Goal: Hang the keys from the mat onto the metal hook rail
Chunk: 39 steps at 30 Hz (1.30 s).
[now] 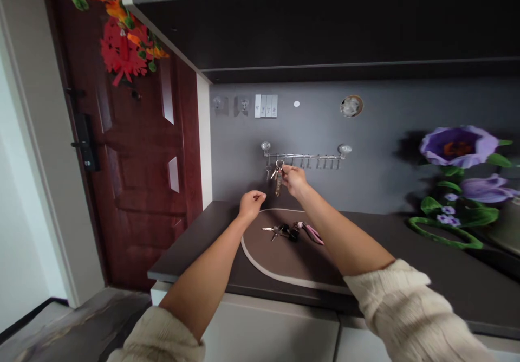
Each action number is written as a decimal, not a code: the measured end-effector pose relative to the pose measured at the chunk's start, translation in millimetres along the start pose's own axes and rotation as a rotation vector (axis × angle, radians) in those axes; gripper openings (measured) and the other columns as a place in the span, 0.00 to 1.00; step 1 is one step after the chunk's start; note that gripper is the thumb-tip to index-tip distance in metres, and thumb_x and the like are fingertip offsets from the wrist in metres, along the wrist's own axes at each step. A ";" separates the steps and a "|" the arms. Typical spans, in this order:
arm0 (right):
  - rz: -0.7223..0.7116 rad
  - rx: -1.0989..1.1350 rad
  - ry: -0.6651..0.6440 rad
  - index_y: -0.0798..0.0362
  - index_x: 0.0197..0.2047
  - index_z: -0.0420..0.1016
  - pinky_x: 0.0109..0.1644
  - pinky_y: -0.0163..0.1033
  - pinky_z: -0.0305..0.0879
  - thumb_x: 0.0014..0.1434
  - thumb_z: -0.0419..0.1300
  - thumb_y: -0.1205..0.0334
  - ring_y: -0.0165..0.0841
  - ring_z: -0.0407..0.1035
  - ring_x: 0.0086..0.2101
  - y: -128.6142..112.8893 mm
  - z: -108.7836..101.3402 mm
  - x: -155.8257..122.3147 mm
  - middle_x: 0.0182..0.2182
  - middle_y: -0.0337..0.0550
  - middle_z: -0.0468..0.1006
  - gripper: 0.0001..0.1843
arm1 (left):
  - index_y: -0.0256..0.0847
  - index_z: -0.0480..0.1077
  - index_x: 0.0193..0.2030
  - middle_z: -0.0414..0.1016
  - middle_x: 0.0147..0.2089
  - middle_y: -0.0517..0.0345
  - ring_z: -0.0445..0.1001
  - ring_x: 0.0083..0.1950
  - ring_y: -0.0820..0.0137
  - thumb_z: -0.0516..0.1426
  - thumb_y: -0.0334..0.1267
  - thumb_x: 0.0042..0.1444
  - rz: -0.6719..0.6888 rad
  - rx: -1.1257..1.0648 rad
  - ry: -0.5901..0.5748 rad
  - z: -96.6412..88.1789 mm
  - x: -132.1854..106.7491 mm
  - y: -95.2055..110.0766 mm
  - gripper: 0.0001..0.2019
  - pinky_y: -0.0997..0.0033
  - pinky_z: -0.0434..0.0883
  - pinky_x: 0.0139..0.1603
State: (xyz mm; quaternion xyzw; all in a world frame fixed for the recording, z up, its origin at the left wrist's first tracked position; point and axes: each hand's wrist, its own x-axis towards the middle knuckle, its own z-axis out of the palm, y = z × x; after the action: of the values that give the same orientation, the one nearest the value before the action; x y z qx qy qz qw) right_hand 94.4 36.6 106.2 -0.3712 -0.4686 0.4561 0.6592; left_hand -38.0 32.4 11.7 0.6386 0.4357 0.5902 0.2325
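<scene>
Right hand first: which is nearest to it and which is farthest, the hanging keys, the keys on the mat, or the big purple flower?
1. hanging keys: on the hook rail, with the right hand pinching their ring.
2. keys on the mat: just below the hand, lying on the counter.
3. big purple flower: far off to the right.

Key bunch (pixel 278 175), silver ring w/ a few small keys + long brownish fob, hanging vertical, ring up at a hook nr left end of hook rail (pixel 304 156), pinched by right hand (pixel 294 179)
</scene>
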 end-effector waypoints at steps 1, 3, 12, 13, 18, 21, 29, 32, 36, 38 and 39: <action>0.015 -0.002 0.025 0.55 0.25 0.63 0.24 0.29 0.61 0.52 0.51 0.70 0.21 0.58 0.17 -0.5 2.3 4.2 0.16 0.34 0.65 0.05 | 0.37 0.70 0.28 0.72 0.26 0.57 0.68 0.29 0.73 0.54 0.40 0.46 0.004 0.002 -0.003 0.0 0.3 -0.2 0.09 0.72 0.64 0.33; 0.045 0.001 0.079 0.55 0.25 0.63 0.24 0.29 0.61 0.52 0.50 0.70 0.22 0.59 0.17 0.4 6.0 11.7 0.15 0.34 0.66 0.06 | 0.37 0.70 0.28 0.73 0.27 0.56 0.69 0.30 0.72 0.54 0.39 0.46 0.007 0.002 -0.004 -0.1 0.6 0.0 0.08 0.71 0.65 0.34; 0.081 0.065 0.162 0.55 0.24 0.62 0.21 0.28 0.60 0.51 0.51 0.71 0.23 0.60 0.17 13.8 12.5 28.6 0.15 0.35 0.65 0.06 | 0.36 0.71 0.29 0.73 0.28 0.55 0.70 0.31 0.72 0.55 0.37 0.46 -0.012 -0.001 0.013 -0.4 1.7 3.6 0.07 0.71 0.65 0.36; 0.082 0.068 0.169 0.55 0.24 0.62 0.21 0.28 0.60 0.51 0.52 0.71 0.23 0.60 0.17 14.8 12.8 29.6 0.15 0.35 0.65 0.06 | 0.36 0.71 0.29 0.73 0.28 0.55 0.70 0.31 0.72 0.55 0.37 0.46 -0.012 0.002 0.015 -0.6 1.8 3.8 0.07 0.71 0.65 0.36; 0.086 0.053 0.187 0.55 0.25 0.63 0.20 0.28 0.59 0.51 0.52 0.71 0.23 0.60 0.17 20.2 11.8 34.2 0.15 0.35 0.66 0.05 | 0.36 0.71 0.29 0.73 0.28 0.56 0.69 0.30 0.73 0.54 0.36 0.47 -0.013 0.011 0.011 -1.4 3.0 1.9 0.06 0.71 0.65 0.35; 0.088 0.012 0.193 0.56 0.25 0.63 0.19 0.28 0.58 0.52 0.52 0.71 0.22 0.59 0.16 24.1 8.5 34.3 0.14 0.34 0.65 0.06 | 0.36 0.71 0.29 0.73 0.27 0.56 0.69 0.30 0.73 0.54 0.35 0.47 -0.022 0.025 0.028 -1.1 4.3 -1.5 0.06 0.72 0.65 0.35; 0.098 -0.027 0.160 0.55 0.23 0.62 0.19 0.27 0.57 0.53 0.49 0.72 0.21 0.57 0.14 30.5 2.8 29.2 0.13 0.32 0.64 0.08 | 0.35 0.71 0.28 0.73 0.27 0.56 0.68 0.29 0.74 0.55 0.33 0.46 -0.059 0.053 0.046 -1.7 5.3 -3.2 0.05 0.73 0.64 0.35; 0.093 -0.044 0.139 0.55 0.23 0.62 0.20 0.27 0.58 0.54 0.49 0.71 0.21 0.57 0.15 31.6 2.1 29.5 0.14 0.32 0.64 0.08 | 0.35 0.71 0.28 0.73 0.27 0.56 0.68 0.29 0.74 0.55 0.33 0.46 -0.074 0.051 0.046 -2.4 4.5 -2.5 0.05 0.74 0.64 0.34; 0.085 -0.075 0.114 0.55 0.24 0.62 0.21 0.28 0.58 0.54 0.49 0.70 0.21 0.58 0.15 33.9 -0.6 31.0 0.15 0.33 0.65 0.08 | 0.35 0.71 0.27 0.72 0.26 0.57 0.68 0.29 0.74 0.55 0.33 0.46 -0.066 0.055 0.038 -2.1 5.2 -6.0 0.05 0.73 0.64 0.34; 0.079 -0.091 0.104 0.55 0.24 0.62 0.21 0.28 0.58 0.54 0.49 0.70 0.21 0.58 0.15 35.3 -2.2 31.5 0.16 0.33 0.65 0.08 | 0.35 0.71 0.27 0.72 0.26 0.57 0.68 0.29 0.74 0.55 0.33 0.46 -0.055 0.057 0.035 -1.7 6.2 -8.5 0.05 0.73 0.64 0.34; 0.076 -0.099 0.101 0.55 0.24 0.63 0.22 0.28 0.59 0.53 0.50 0.70 0.21 0.58 0.15 36.0 -3.0 31.8 0.16 0.33 0.65 0.08 | 0.35 0.71 0.27 0.72 0.26 0.57 0.68 0.29 0.74 0.55 0.34 0.46 -0.051 0.057 0.033 -1.5 6.7 -9.3 0.05 0.73 0.64 0.34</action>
State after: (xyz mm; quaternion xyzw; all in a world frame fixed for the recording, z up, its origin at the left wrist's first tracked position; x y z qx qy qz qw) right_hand 92.8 77.7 81.2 -0.4434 -0.4425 0.4377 0.6450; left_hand -42.6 42.4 8.1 0.6241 0.4721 0.5817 0.2219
